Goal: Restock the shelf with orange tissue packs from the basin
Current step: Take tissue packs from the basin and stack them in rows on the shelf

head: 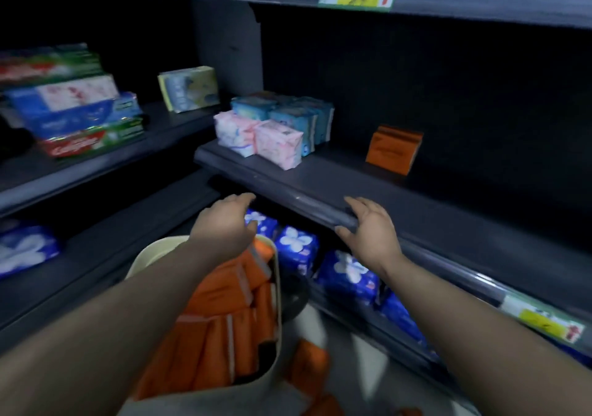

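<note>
Packs [221, 300]: orange, heaped in basin [153, 253]; lone pack [393, 150] upright on shelf [320, 186].
Left hand [224, 223]: loose, empty, over basin.
Right hand [371, 236]: fingers straight, touching shelf edge.
Hidden: I can't read pack print, blurred.

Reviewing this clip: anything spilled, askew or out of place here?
Yes. A few orange tissue packs lie on the floor right of the basin, outside it, as if spilled. Blur hides their exact number.
</note>
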A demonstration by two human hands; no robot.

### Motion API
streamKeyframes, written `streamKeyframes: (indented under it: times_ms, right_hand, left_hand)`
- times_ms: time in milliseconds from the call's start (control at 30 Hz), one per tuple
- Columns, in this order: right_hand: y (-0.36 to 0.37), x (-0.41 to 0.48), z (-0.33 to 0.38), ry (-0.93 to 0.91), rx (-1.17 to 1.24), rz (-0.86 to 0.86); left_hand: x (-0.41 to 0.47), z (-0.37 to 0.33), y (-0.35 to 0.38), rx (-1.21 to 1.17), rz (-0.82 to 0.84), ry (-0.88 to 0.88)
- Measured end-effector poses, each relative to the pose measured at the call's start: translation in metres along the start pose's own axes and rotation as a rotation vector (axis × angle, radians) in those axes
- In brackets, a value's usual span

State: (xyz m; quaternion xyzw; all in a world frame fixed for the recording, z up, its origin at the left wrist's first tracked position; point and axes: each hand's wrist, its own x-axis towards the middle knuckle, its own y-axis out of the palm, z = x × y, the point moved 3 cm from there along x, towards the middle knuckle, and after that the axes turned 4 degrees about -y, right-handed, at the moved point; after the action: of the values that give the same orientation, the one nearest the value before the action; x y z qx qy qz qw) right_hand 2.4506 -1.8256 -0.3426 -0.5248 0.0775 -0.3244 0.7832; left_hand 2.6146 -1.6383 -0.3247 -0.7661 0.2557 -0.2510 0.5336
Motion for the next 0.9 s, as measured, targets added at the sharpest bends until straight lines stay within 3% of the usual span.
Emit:
streamKeyframes:
  times_ms: [167,300,533,633,900]
  right_hand:
    - [0.05,-0.019,0.047,-0.065,0.06,0.095]
    - [0.085,-0.03,0.067,-0.061,0.096,0.158]
    - [0.118,-0.024,0.057,-0.012,0.08,0.222]
    - [0.125,-0.021,0.049,0.022,0.082,0.241]
    - [0.138,-0.015,0.043,0.045,0.134,0.241]
  left_hand:
    - [-0.049,0.081,0.003,0.099,0.077,-0.129]
    - [-0.065,0.126,0.023,0.048,0.166,-0.211]
    - [-0.033,0.126,0.069,0.0,0.269,-0.045]
    - [-0.021,0.125,0.089,0.058,0.36,0.001]
    - [-0.014,0.133,0.095,0.381,0.356,0.052]
